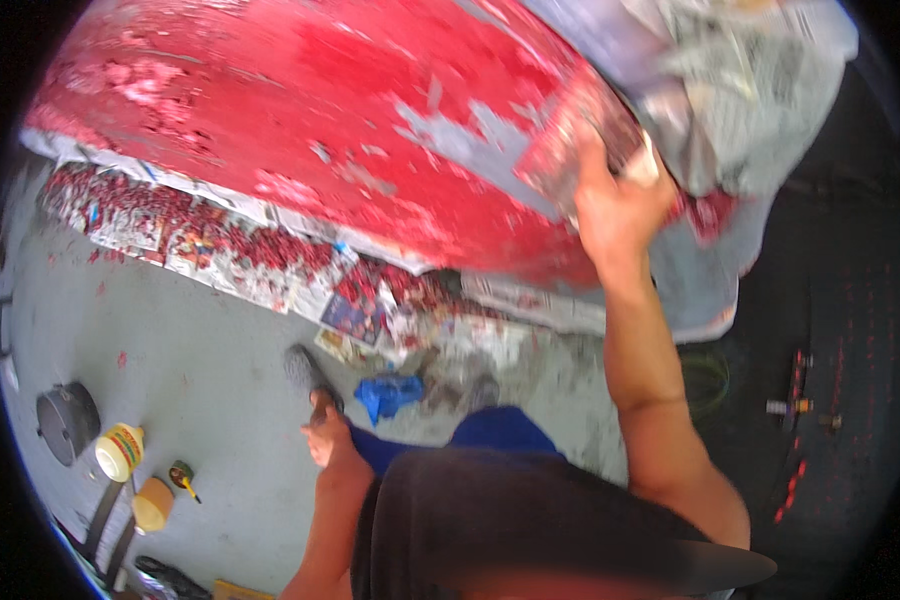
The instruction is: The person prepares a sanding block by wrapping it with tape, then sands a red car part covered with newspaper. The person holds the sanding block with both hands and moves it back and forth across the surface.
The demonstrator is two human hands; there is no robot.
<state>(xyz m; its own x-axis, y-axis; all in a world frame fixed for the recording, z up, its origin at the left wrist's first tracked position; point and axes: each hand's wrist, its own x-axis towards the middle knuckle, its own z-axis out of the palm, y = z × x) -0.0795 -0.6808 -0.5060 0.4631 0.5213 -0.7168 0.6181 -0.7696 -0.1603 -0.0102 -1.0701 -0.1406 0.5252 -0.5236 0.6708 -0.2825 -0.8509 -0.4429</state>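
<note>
With its thumb showing and fingers partly blurred, my right hand [620, 205] is closed on a red-smeared, crumpled sheet [570, 130]. It holds the sheet against the right end of a large curved red panel [320, 90]. Grey patches [460, 130] show through the panel's rough, flaking red paint. Down by my leg, my left hand [326, 435] hangs beside a grey shoe [305, 368]. Its fingers are small and partly hidden, so I cannot tell whether they hold anything.
Newspaper [240, 285] strewn with red flakes runs along the panel's lower edge. More paper and plastic [740, 90] cover the upper right. A blue rag [388, 395] lies on the grey floor. Left stand a black pot [67, 423], a yellow-labelled bottle [119, 452] and a tan jug [153, 504].
</note>
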